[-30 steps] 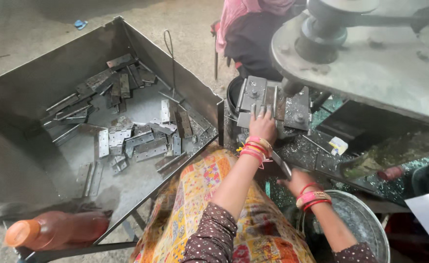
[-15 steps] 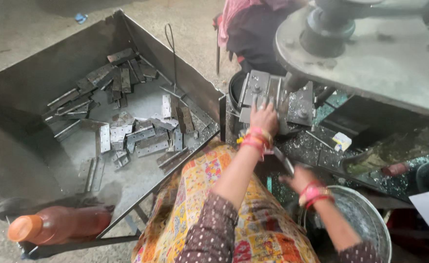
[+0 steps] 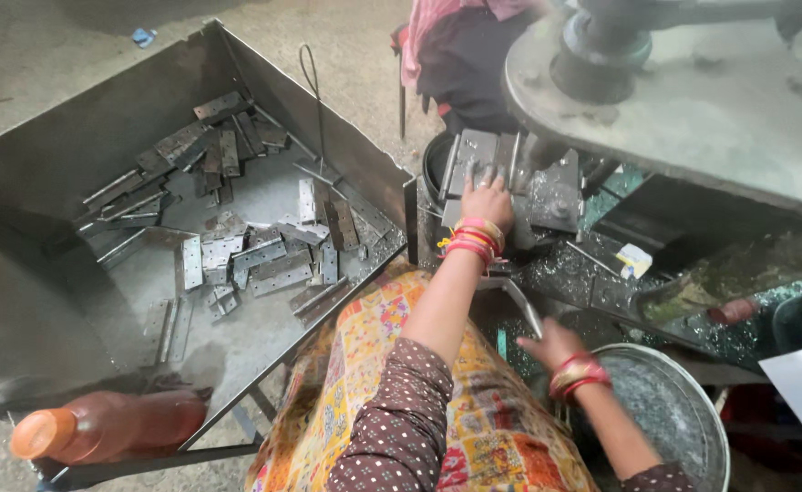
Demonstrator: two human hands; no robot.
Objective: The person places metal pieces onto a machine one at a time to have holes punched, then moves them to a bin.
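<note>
My left hand (image 3: 487,202) reaches forward and rests its fingers on the grey metal fixture (image 3: 547,187) of a press machine, apparently pressing a flat piece there. My right hand (image 3: 551,343) is lower, near a thin metal strip (image 3: 521,305) by the round metal basin (image 3: 693,428); its fingers are curled, and I cannot tell whether it grips anything. Both wrists carry red and gold bangles. A large grey metal bin (image 3: 73,155) at my left holds several flat metal hinge plates (image 3: 264,260).
An orange bottle (image 3: 100,426) lies at the bin's near corner. The machine's big round flywheel (image 3: 693,82) overhangs at top right. Another person in a pink cloth (image 3: 456,46) sits beyond the machine. Metal shavings cover the machine bed (image 3: 583,273).
My left hand stays on the fixture. My right hand has shifted slightly left and down beside the basin. The view has drifted a little.
</note>
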